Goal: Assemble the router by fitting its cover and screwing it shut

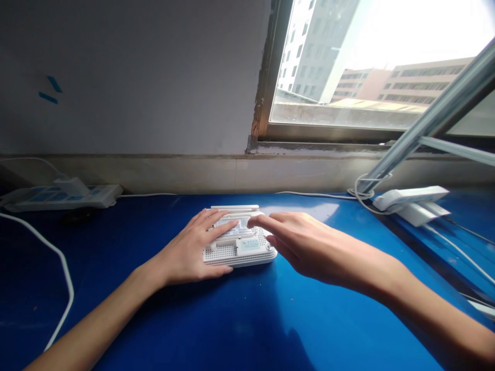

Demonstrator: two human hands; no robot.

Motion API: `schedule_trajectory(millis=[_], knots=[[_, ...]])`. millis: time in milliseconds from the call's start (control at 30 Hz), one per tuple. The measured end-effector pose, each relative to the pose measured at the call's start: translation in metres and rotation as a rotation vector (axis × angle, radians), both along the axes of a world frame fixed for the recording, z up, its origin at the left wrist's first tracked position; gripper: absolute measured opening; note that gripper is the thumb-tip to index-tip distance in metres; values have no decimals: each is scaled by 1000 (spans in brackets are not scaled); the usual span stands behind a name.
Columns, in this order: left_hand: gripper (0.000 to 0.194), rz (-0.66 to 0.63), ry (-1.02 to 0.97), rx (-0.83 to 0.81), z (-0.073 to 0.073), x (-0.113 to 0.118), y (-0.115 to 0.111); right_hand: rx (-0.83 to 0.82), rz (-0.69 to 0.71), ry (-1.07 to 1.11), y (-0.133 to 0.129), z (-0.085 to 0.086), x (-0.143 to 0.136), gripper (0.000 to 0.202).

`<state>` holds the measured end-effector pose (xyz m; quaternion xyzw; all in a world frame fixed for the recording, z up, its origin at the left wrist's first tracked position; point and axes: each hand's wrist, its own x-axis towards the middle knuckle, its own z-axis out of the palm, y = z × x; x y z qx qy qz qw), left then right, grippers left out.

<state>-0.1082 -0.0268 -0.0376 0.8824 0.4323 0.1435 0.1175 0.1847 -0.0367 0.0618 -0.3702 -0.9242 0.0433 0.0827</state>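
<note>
A white router (222, 253) with a vented shell lies on the blue tabletop, its labelled side up and a slim antenna (234, 207) along the far edge. My left hand (193, 245) grips its left part, fingers spread across the top and thumb along the front edge. From the right comes my right hand (296, 234), its bent index fingertip at the upper label (243, 225) and the thumb apart below, over the router's right end. Nothing shows between that finger and thumb. The other right fingers are mostly hidden. A second, pale label (249, 246) faces up near the front.
A power strip (106, 196) with a plugged-in adapter lies at the back left, and a white cable (64, 263) curves along the left. At the back right, another power strip (413, 195) sits by a metal post (421, 123) wrapped in cord. Wall and window stand behind.
</note>
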Motion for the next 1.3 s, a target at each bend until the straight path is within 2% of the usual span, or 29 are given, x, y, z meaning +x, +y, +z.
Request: schedule_trajectory(millis=[100,200,300,433,500,567,667,767,867,1033,1133,1200,1300], knots=[[94,-3,-15,18,-1,-1,0,22,-14,-66,3,0,-6,32],[92,-2,-26,23,-1,-1,0,83,-106,-133,11,-3,-14,19],[94,3,-17,12,-1,0,1,56,-92,-136,15,-4,-14,19],[94,24,-8,5,-2,0,0,-16,-21,-85,12,2,-7,38],[94,35,-6,4,-3,-1,0,-23,13,-70,9,5,-6,38],[94,38,-2,3,-4,-1,0,-9,25,-67,8,5,-7,32],[94,28,-12,2,-4,-2,0,55,-62,-83,13,2,-12,15],[93,27,-55,0,-5,-2,0,74,-112,-74,20,-5,-17,22],[91,34,-99,-13,-4,-2,0,-9,-71,13,25,-10,-17,17],[90,26,-116,-33,-4,-4,2,-118,24,90,24,-7,-9,51],[91,35,-123,-24,-6,-5,3,-152,102,48,22,-2,-4,60],[90,34,-118,-23,-7,-5,3,-130,109,34,23,-2,-3,58],[90,36,-119,-13,-8,-5,2,-57,36,36,27,-7,-5,38]])
